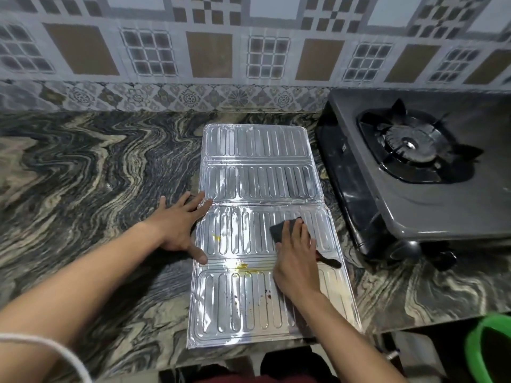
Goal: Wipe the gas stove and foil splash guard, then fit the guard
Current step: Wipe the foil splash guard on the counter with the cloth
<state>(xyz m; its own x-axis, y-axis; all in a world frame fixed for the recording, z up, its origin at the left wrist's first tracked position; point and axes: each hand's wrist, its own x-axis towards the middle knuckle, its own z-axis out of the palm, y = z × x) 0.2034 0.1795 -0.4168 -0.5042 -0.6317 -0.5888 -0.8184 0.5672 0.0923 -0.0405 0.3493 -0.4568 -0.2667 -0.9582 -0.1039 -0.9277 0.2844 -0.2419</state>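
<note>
The silver foil splash guard lies unfolded flat on the marbled counter, its ribbed panels running away from me. Yellow smears and dark red spots mark the two near panels. My left hand rests flat with fingers spread on the guard's left edge, pinning it down. My right hand presses a dark grey cloth onto the third panel, right of centre; a corner of the cloth sticks out by my wrist. The grey gas stove with its black burner grate stands to the right of the guard.
The patterned tile wall rises behind the counter. The counter's front edge runs just under the guard's near end. A green plastic rim shows low at the right, below the counter. A black stove knob faces me.
</note>
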